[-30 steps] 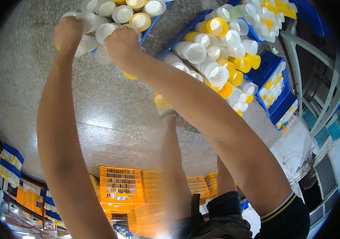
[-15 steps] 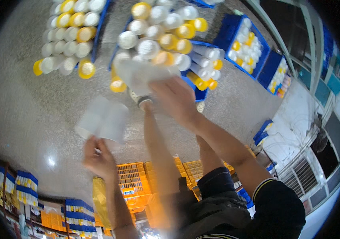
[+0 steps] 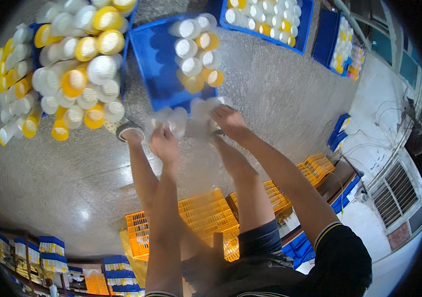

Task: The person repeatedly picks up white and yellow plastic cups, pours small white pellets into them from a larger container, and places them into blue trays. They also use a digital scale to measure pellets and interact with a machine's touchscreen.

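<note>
My left hand is closed on a pair of translucent white plastic cylinders, just off the near edge of a blue crate. To its right, my right hand grips more translucent white cylinders, blurred by motion; their number is unclear. Both hands are side by side over the floor, in front of the crate. Inside the crate's right part is a group of white and yellow cylinders; bare blue shows along its left part.
Crates heaped with white and yellow cylinders stand at left. Another filled blue crate is at the far right. Orange plastic crates stand behind my legs. My feet are on the grey floor, close to the crates.
My view has shifted right, toward the partly filled blue crate. My left hand has moved forward with its cylinders; both hands are now side by side near this crate.
</note>
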The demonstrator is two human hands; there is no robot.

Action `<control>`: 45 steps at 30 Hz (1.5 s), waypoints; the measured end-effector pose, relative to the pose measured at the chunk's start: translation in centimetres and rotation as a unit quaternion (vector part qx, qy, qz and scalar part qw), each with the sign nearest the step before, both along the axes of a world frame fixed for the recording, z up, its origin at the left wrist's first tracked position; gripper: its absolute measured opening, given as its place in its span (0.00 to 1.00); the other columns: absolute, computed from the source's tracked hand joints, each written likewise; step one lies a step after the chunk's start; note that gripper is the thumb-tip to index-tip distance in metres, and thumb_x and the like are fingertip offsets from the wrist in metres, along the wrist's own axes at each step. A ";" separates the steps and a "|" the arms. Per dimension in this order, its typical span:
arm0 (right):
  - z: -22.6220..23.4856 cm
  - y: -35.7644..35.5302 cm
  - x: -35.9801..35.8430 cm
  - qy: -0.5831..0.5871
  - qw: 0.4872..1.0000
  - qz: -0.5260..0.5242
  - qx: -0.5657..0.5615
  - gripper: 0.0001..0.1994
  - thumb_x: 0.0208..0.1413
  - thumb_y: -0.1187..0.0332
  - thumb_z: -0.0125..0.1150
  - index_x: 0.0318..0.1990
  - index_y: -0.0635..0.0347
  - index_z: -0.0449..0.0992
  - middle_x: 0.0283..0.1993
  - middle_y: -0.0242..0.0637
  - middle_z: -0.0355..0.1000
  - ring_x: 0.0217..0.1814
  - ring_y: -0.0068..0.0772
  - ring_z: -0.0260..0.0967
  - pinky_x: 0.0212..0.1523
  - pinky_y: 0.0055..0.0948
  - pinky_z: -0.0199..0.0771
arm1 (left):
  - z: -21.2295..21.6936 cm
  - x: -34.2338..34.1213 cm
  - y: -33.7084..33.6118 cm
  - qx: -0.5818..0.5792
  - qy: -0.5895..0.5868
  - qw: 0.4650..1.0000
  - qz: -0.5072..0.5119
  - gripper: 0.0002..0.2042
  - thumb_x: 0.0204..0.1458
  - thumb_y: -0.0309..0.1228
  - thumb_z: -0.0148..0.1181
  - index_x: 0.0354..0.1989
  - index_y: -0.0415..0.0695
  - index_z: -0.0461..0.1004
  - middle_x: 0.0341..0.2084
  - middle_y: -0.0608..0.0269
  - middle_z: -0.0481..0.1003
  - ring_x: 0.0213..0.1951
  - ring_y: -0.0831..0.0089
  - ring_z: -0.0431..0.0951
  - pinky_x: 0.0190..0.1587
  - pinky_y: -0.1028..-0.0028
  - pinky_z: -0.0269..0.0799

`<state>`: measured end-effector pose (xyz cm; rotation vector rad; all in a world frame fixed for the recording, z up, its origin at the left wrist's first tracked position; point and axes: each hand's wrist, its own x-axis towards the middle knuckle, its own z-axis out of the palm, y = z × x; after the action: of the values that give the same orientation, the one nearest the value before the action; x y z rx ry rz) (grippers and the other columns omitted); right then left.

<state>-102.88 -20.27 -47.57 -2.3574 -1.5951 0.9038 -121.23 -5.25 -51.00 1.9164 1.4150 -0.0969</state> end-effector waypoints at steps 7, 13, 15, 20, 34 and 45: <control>-11.4 -2.5 0.5 -0.066 0.992 0.023 0.102 0.07 0.41 0.71 0.60 0.31 0.56 0.74 0.32 0.32 0.71 0.41 0.33 0.72 0.37 0.29 0.78 | -9.6 3.6 -2.1 0.003 0.075 0.997 -0.029 0.10 0.54 0.32 0.59 0.36 0.38 0.82 0.30 0.41 0.78 0.33 0.45 0.80 0.35 0.55 0.74; -17.7 -1.7 0.0 -0.119 0.983 -0.087 0.106 0.06 0.42 0.73 0.60 0.30 0.58 0.73 0.33 0.36 0.73 0.40 0.35 0.74 0.34 0.31 0.80 | -15.7 4.8 -3.7 0.068 0.067 0.994 -0.061 0.10 0.53 0.31 0.59 0.34 0.37 0.81 0.28 0.43 0.78 0.31 0.46 0.79 0.35 0.56 0.73; -18.4 -1.8 -0.6 -0.125 0.989 -0.063 0.040 0.06 0.45 0.72 0.59 0.32 0.58 0.72 0.35 0.36 0.73 0.45 0.35 0.74 0.38 0.31 0.79 | -16.6 4.5 -4.0 0.122 0.039 0.990 -0.064 0.09 0.52 0.31 0.61 0.28 0.36 0.78 0.27 0.43 0.77 0.31 0.46 0.78 0.34 0.56 0.73; -17.4 -2.1 -1.2 -0.121 0.987 -0.087 0.060 0.10 0.48 0.71 0.58 0.40 0.57 0.74 0.42 0.38 0.73 0.51 0.37 0.71 0.48 0.33 0.74 | -17.2 3.4 -3.6 0.062 0.054 0.996 -0.027 0.11 0.50 0.32 0.65 0.31 0.35 0.79 0.29 0.42 0.78 0.32 0.46 0.79 0.34 0.55 0.74; -5.6 -7.5 -4.2 0.032 0.987 -0.125 -0.092 0.18 0.51 0.71 0.57 0.51 0.57 0.75 0.47 0.45 0.73 0.54 0.41 0.70 0.49 0.39 0.72 | -5.2 -1.8 -4.3 0.025 0.202 0.967 -0.150 0.17 0.56 0.38 0.58 0.50 0.42 0.76 0.46 0.48 0.77 0.48 0.51 0.77 0.47 0.57 0.74; 6.5 -22.3 -9.8 0.354 0.840 -0.204 -0.357 0.20 0.59 0.56 0.52 0.54 0.57 0.72 0.58 0.56 0.69 0.59 0.61 0.66 0.59 0.50 0.67 | 10.7 -17.2 -14.5 -0.223 0.442 0.756 -0.428 0.29 0.55 0.45 0.57 0.64 0.44 0.66 0.71 0.57 0.53 0.70 0.48 0.53 0.63 0.40 0.56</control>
<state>-112.71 -42.55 -41.11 -2.1244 -0.4664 2.1723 -138.48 -19.78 -40.30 1.9764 0.7110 -1.8022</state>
